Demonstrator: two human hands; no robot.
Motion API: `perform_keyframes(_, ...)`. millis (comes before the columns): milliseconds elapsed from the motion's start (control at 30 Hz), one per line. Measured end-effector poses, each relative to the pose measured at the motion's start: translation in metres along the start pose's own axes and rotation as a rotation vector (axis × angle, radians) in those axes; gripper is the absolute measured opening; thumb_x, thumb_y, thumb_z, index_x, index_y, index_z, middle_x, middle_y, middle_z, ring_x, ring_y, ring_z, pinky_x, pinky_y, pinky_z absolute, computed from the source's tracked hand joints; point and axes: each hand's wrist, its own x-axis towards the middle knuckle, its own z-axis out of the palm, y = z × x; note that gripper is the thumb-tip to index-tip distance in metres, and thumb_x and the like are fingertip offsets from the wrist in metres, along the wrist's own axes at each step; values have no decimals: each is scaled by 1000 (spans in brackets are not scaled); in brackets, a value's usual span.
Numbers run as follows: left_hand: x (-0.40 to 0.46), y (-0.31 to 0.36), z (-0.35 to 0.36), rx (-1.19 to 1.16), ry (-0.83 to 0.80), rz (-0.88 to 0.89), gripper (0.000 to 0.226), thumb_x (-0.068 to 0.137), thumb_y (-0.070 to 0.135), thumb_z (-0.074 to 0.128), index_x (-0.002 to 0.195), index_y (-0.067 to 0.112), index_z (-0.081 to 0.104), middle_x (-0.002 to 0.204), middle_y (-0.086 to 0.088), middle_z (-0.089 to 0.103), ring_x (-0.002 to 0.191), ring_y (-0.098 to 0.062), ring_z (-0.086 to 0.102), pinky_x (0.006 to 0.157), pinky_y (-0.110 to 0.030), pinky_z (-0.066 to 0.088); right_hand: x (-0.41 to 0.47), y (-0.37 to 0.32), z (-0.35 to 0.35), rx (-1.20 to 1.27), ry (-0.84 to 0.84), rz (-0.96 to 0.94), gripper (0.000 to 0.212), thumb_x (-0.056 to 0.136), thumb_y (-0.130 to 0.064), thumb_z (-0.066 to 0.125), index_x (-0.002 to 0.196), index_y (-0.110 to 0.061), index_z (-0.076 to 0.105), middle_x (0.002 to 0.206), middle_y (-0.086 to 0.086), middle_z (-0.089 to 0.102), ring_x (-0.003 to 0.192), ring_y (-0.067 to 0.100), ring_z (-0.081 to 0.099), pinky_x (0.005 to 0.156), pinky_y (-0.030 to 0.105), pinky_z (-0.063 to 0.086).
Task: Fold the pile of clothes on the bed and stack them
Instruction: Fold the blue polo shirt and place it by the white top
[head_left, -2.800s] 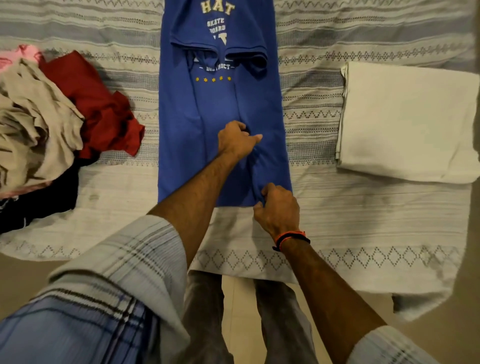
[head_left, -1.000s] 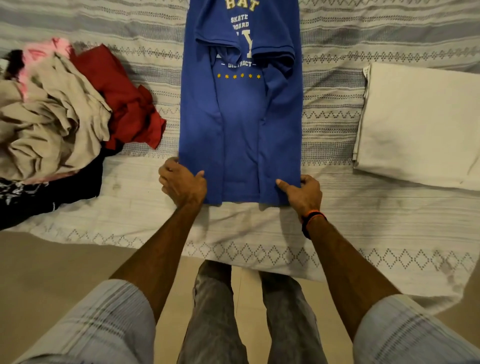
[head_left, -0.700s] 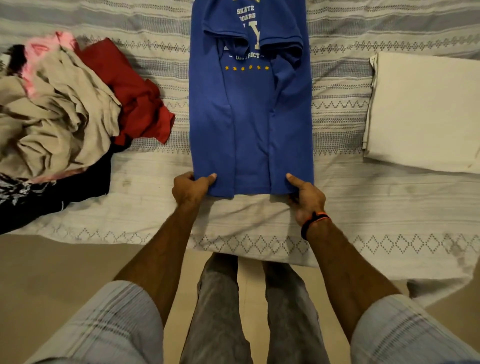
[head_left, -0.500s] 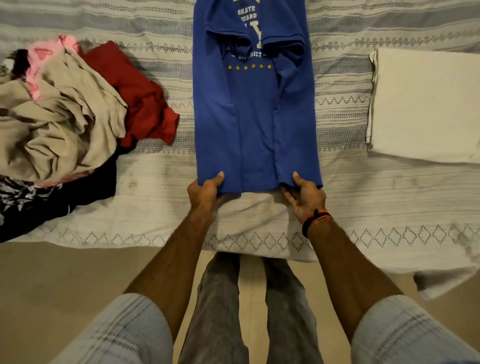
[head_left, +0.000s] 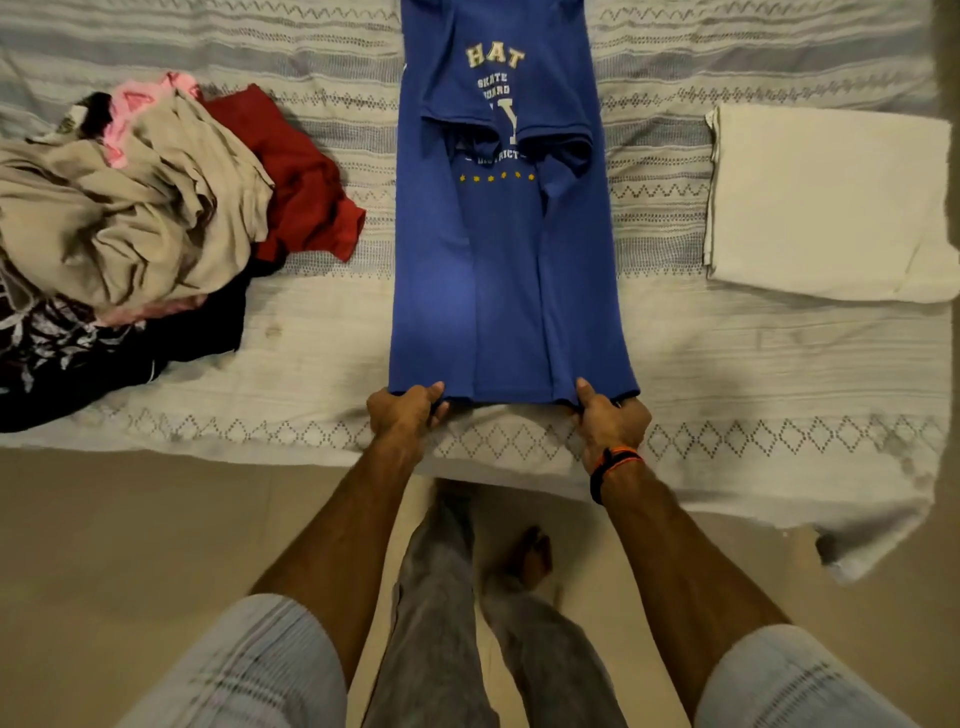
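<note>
A blue printed T-shirt (head_left: 504, 270) lies lengthwise on the bed, its sides and sleeves folded in to form a long strip. My left hand (head_left: 405, 413) pinches the bottom hem at its left corner, thumb on top. At the right corner my right hand (head_left: 610, 418), with an orange and black wristband, pinches the hem the same way. A heap of unfolded clothes (head_left: 130, 228) sits to the left: beige, red, pink and black pieces. A folded cream cloth (head_left: 826, 202) lies flat to the right.
The bed carries a grey and white patterned cover (head_left: 753, 358) whose edge hangs over the near side. Below it are the tan floor (head_left: 130, 535) and my legs and a bare foot (head_left: 524, 556) close to the bed.
My hands went from smoothing the shirt's lower part to gripping its two bottom corners. The hem is now drawn toward the bed's near edge and the cloth looks taut.
</note>
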Motion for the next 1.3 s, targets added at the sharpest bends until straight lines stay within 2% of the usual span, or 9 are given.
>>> perform_keyframes(133, 5, -18, -5, -19, -20, 18, 36, 78, -1, 78, 110, -2, 62, 100, -12, 67, 78, -24, 70, 63, -29, 60, 3, 5, -11, 6, -54, 5, 35, 75, -12, 82, 108, -12, 70, 96, -2, 70, 90, 24, 69, 82, 44, 60)
perform_keyframes(300, 5, -19, -12, 200, 33, 60, 31, 78, 5, 77, 104, 0, 61, 96, -14, 70, 87, -30, 71, 81, -43, 60, -3, -12, -21, -95, -172, 150, 9, 84, -6, 72, 88, -8, 64, 70, 5, 61, 53, 18, 56, 48, 29, 50)
perform_keyframes(433, -13, -6, -16, 327, 6, 100, 34, 79, 9, 77, 106, 3, 58, 105, -16, 67, 96, -32, 67, 85, -45, 59, -15, -32, -33, -389, -175, 29, 11, 79, -13, 68, 85, -7, 60, 74, 6, 61, 65, 23, 59, 60, 33, 53)
perform_keyframes(533, -31, 12, -12, 380, -61, 115, 40, 80, 8, 77, 115, 3, 57, 112, -15, 64, 100, -31, 66, 85, -44, 59, -28, -61, -35, -591, -179, -174, 9, 82, -11, 64, 85, -7, 57, 74, 3, 55, 74, 22, 55, 57, 27, 45)
perform_keyframes(667, -54, 45, 0, 493, -122, 255, 58, 78, 17, 80, 128, 3, 54, 127, -13, 61, 105, -31, 64, 88, -45, 58, -40, -99, -24, -605, -270, -291, 34, 79, -17, 73, 111, -11, 63, 115, 8, 66, 104, 27, 65, 92, 38, 55)
perform_keyframes(767, -67, 70, 16, 527, -152, 397, 56, 79, 20, 81, 126, 5, 57, 126, -10, 61, 112, -29, 61, 96, -44, 54, -42, -120, -15, -646, -294, -392, 31, 82, -17, 72, 112, -10, 65, 113, 9, 68, 104, 27, 65, 92, 32, 53)
perform_keyframes(933, -68, 112, 48, 540, -231, 505, 34, 78, 19, 82, 104, 10, 62, 105, -7, 66, 103, -28, 66, 89, -45, 57, -38, -156, 12, -622, -298, -475, 27, 83, -16, 72, 108, -9, 67, 110, 9, 69, 105, 25, 64, 93, 31, 50)
perform_keyframes(1100, -44, 155, 86, 526, -308, 495, 32, 82, 17, 80, 108, 8, 65, 107, -5, 67, 104, -24, 65, 93, -43, 56, -20, -190, 47, -603, -287, -543, 23, 85, -14, 72, 106, -9, 66, 97, 2, 66, 93, 16, 60, 84, 24, 46)
perform_keyframes(1300, -11, 201, 133, 551, -388, 473, 19, 80, 23, 80, 85, 22, 62, 103, -10, 72, 98, -26, 70, 89, -46, 57, 8, -219, 91, -626, -234, -533, 19, 85, -11, 70, 102, -9, 64, 92, -1, 62, 87, 14, 57, 77, 23, 43)
